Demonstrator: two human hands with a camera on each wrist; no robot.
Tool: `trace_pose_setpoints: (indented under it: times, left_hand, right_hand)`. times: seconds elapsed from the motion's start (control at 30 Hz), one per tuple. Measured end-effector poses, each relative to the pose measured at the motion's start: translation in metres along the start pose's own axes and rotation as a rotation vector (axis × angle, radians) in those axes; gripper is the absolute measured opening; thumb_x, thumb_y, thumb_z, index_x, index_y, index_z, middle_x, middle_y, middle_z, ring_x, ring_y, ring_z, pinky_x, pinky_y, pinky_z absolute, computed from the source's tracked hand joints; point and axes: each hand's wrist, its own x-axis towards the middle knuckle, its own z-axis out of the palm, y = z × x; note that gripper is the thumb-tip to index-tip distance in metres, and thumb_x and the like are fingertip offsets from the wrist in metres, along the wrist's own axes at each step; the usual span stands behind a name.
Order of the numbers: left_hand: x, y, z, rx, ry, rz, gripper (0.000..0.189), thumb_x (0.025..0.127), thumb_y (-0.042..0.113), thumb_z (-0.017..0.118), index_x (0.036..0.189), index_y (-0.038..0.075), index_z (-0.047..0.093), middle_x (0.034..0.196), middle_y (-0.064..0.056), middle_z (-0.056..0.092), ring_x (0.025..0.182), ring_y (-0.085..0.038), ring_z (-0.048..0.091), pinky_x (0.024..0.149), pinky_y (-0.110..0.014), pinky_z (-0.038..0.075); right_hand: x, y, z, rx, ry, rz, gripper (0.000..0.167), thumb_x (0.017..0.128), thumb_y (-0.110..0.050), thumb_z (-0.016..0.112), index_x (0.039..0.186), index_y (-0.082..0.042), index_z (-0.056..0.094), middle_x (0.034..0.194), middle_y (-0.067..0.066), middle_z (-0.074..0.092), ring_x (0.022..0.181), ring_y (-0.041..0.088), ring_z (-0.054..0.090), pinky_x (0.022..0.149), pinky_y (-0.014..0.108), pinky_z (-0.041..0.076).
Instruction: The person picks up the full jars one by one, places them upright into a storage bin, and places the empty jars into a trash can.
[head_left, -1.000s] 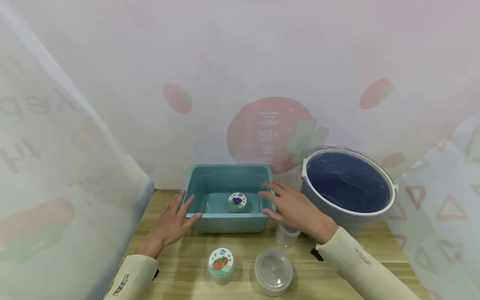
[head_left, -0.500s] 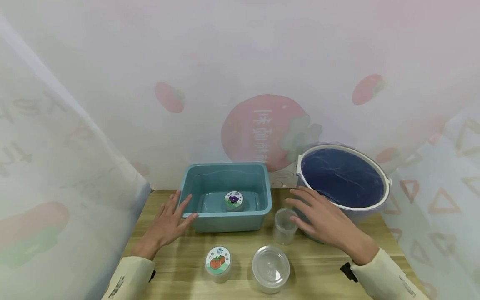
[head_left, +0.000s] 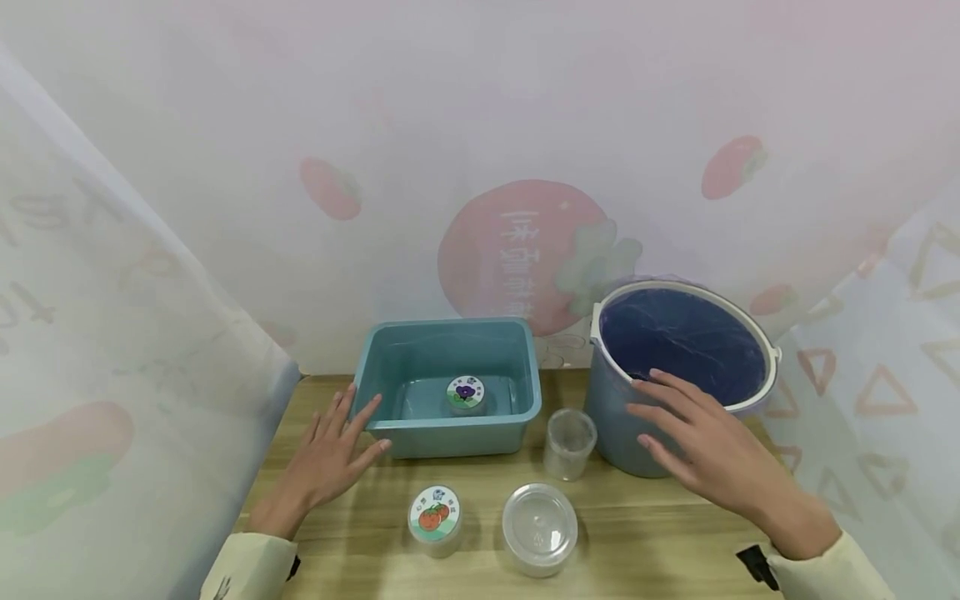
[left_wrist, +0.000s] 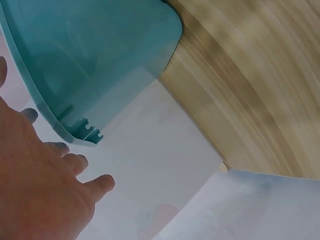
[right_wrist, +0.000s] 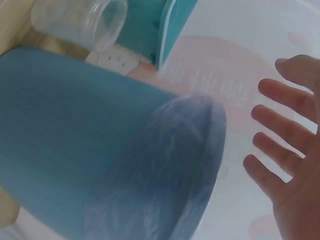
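Observation:
My left hand (head_left: 318,462) is spread at the front left corner of a teal plastic basin (head_left: 450,438), its fingers straight at the rim. Inside the basin stands a small round tub (head_left: 466,393) whose lid has a purple vegetable picture. To the right, my right hand (head_left: 712,446) hovers in front of a blue-grey bucket (head_left: 622,425) with a white rim and a dark bag lining. Its fingers are extended and hold nothing; in the right wrist view they show apart from the bucket (right_wrist: 75,135).
On the wooden table (head_left: 360,550) near me stand a tub with a tomato lid (head_left: 435,517) and a clear lidded tub (head_left: 540,529). A clear open cup (head_left: 570,442) is between basin and bucket. A printed white curtain (head_left: 405,267) hangs behind and at both sides.
My right hand has moved right, from the basin's right side past the clear cup to the front of the bucket. The left hand has stayed at the basin's left corner.

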Motion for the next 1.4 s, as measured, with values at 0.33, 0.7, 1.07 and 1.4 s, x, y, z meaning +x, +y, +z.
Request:
trace_pose_setpoints:
  times: [0.33, 0.7, 1.07, 1.4]
  left_hand:
    - [-0.022, 0.011, 0.004, 0.006, 0.014, 0.034, 0.082, 0.107, 0.062, 0.06, 0.175, 0.034, 0.025, 0.183, -0.021, 0.008, 0.168, -0.052, 0.008, 0.127, -0.081, 0.011]
    - [-0.046, 0.034, 0.019, 0.002, 0.061, 0.126, 0.082, 0.106, 0.055, 0.067, 0.174, 0.029, 0.031, 0.184, -0.014, 0.012, 0.167, -0.05, 0.018, 0.13, -0.073, 0.02]
    - [-0.058, 0.059, 0.04, 0.042, 0.141, 0.295, 0.08, 0.102, 0.049, 0.075, 0.17, 0.021, 0.042, 0.179, -0.012, 0.031, 0.162, -0.042, 0.036, 0.122, -0.066, 0.043]
    - [-0.063, 0.069, 0.069, 0.073, 0.138, 0.389, 0.084, 0.094, 0.053, 0.084, 0.167, 0.029, 0.047, 0.174, -0.013, 0.04, 0.155, -0.043, 0.048, 0.114, -0.061, 0.053]
  right_hand:
    - [-0.028, 0.02, -0.007, -0.02, -0.013, 0.114, 0.065, 0.114, -0.058, 0.044, 0.151, -0.009, 0.065, 0.161, 0.016, 0.057, 0.164, 0.026, 0.035, 0.139, 0.039, 0.01]
    - [-0.057, 0.04, -0.014, -0.048, 0.046, 0.201, 0.069, 0.112, -0.062, 0.047, 0.156, -0.01, 0.06, 0.159, 0.023, 0.056, 0.164, 0.032, 0.034, 0.13, 0.077, 0.016]
    - [-0.082, 0.058, -0.021, -0.055, 0.053, 0.277, 0.072, 0.111, -0.065, 0.047, 0.156, -0.011, 0.06, 0.161, 0.021, 0.055, 0.162, 0.037, 0.038, 0.126, 0.082, 0.016]
    - [-0.096, 0.068, -0.018, -0.051, 0.066, 0.343, 0.085, 0.108, -0.075, 0.043, 0.161, -0.01, 0.055, 0.173, 0.014, 0.043, 0.158, 0.053, 0.034, 0.128, 0.08, 0.012]
